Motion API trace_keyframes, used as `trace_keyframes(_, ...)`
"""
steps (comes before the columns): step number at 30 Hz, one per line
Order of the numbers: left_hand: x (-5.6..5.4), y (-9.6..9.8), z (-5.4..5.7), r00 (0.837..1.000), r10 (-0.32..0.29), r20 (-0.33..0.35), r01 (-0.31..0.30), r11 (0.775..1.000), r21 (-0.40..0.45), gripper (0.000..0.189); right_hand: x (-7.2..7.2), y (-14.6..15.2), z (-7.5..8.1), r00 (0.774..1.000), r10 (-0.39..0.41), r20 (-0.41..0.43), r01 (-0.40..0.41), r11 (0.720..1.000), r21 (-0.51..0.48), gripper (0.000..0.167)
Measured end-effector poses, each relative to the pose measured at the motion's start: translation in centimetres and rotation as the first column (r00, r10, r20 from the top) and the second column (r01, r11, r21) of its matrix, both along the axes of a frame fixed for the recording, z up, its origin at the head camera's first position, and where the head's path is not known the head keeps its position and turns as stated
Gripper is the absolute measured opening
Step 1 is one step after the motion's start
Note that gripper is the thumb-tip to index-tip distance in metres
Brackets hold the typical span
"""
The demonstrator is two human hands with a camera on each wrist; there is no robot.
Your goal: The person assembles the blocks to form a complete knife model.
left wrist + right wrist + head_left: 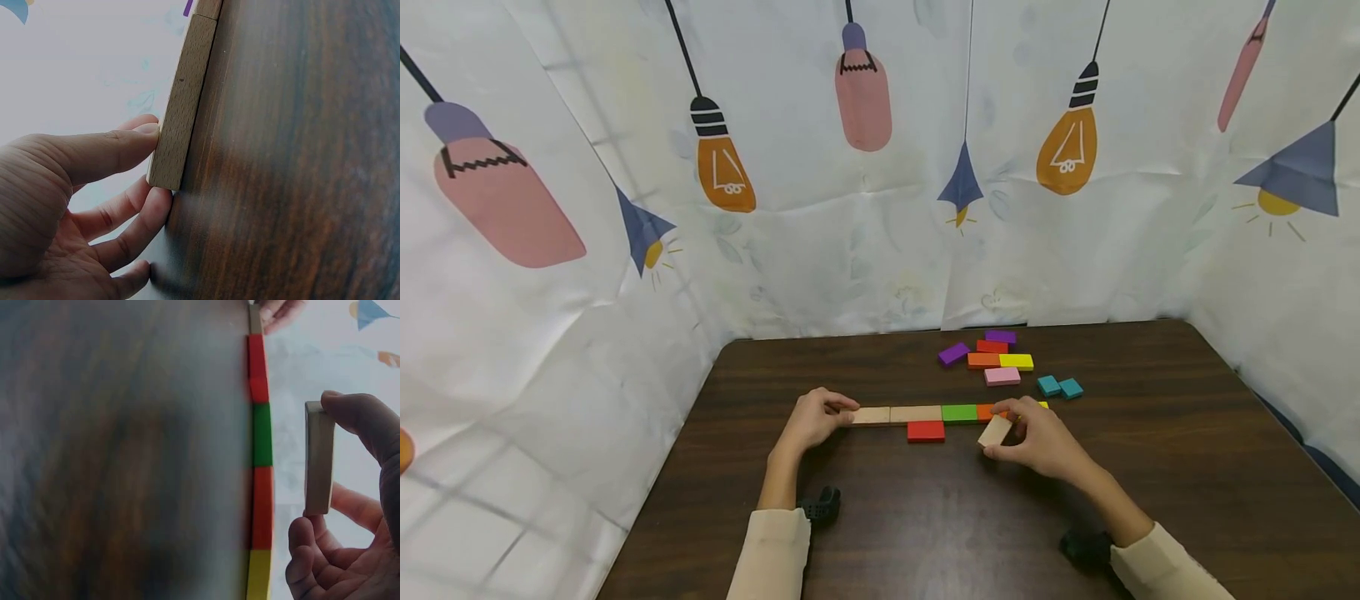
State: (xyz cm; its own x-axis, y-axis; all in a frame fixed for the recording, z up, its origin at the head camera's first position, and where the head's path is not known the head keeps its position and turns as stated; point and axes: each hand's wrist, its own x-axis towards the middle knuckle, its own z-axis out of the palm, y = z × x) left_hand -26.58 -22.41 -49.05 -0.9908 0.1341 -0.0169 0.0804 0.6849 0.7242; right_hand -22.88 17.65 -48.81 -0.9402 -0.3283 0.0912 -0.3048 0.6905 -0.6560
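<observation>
In the head view, grips a plain wooden block [995, 431] by its two ends in the right hand [1037, 437], tilted, with its long axis slanting across the direction of the row [915, 414] on the bench [895, 517]. With the left hand [820, 417], holds the end block [871, 416] of that row, just right of the fingertips. From there, runs rightward past a green block [959, 413] and an orange block [985, 412] to just beyond the right hand. Between the hands, on the row's near side, includes a red block [926, 432], a little nearer to the right one. Past the right hand, farther out, shows loose teal blocks [1048, 386]. In the left wrist view, shows thumb and fingers bent about the end block's outer end, its long axis leading away from the hand. In the right wrist view, shows the plain wooden block pinched between thumb and fingers, raised above the bench and apart from the row, roughly parallel to it from this angle.
</observation>
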Motion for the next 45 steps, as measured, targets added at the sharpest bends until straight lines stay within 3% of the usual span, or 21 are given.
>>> trace_keyframes(18, 0.3, 0.0, -0.2, 1.0, 0.011, -0.011, -0.011, 1.0, 0.006, 0.012, 0.7, -1.3, 0.0, 0.992, 0.053, 0.112, -0.072, 0.982, 0.172, 0.059)
trace_keyframes(25, 0.2, 0.0, -0.1, 1.0, 0.006, -0.012, -0.006, 1.0, 0.012, 0.012, 0.1, 0.1, 0.3, 0.978, 0.146, 0.149, -0.16, 0.983, 0.09, 0.059)
trace_keyframes(32, 0.2, 0.0, -0.2, 1.0, 0.006, -0.008, -0.006, 1.0, 0.007, 0.013, -0.6, 1.7, 0.1, 0.929, 0.321, 0.187, -0.325, 0.946, -0.008, 0.045)
trace_keyframes(36, 0.3, 0.0, -0.2, 1.0, 0.01, -0.004, -0.01, 1.0, 0.008, 0.013, -0.8, 1.9, -0.2, 0.912, 0.353, 0.21, -0.354, 0.935, -0.03, 0.033)
trace_keyframes(45, 0.1, 0.0, -0.1, 1.0, 0.018, 0.004, -0.018, 1.0, 0.012, 0.013, -1.0, 1.7, -0.4, 0.939, 0.295, 0.177, -0.3, 0.954, 0.001, 0.022)
